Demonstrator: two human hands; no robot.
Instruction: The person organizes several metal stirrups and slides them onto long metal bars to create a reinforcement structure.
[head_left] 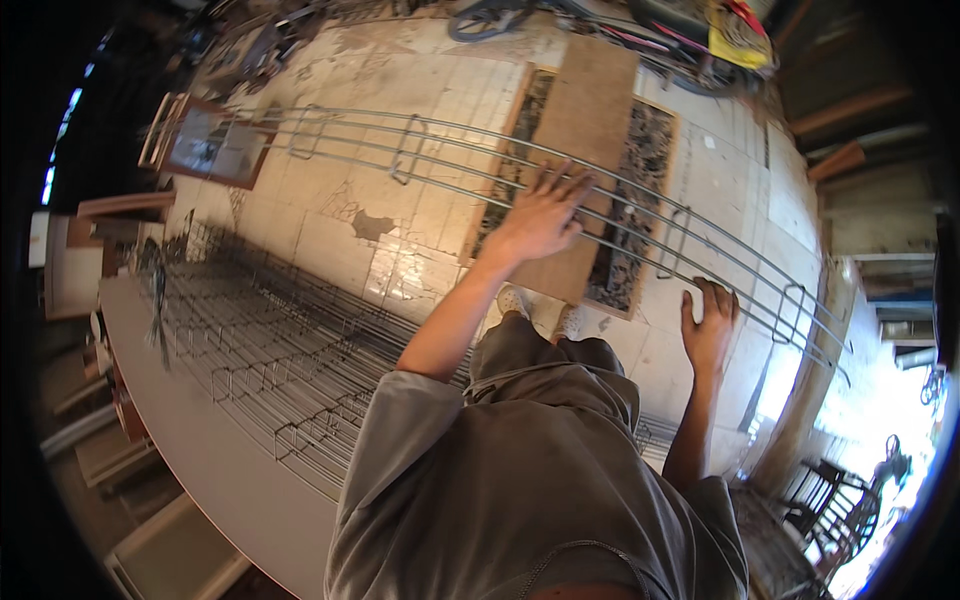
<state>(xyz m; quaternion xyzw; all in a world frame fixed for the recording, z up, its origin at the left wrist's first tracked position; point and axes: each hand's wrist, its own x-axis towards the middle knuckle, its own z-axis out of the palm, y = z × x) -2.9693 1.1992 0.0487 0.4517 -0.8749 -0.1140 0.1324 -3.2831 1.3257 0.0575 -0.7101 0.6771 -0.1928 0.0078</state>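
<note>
Long grey steel-rod cage (pixel 462 167) stretched crosswise

Nearest, stacked grey wire cages (pixel 262 345) lie on a smooth grey desk (pixel 190 445). The bare right hand (pixel 709 325) is spread open at the cage's near side; the bare left hand (pixel 538 220) lies over it, grip unclear. The cage crosses above a flat brown board (pixel 588 100).

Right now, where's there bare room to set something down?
The grey table has a bare strip between its outer edge and the wire stack. Bare floor shows between that stack and the long wire frame. Crowded: under the stack, and around the left hand on the frame.
</note>
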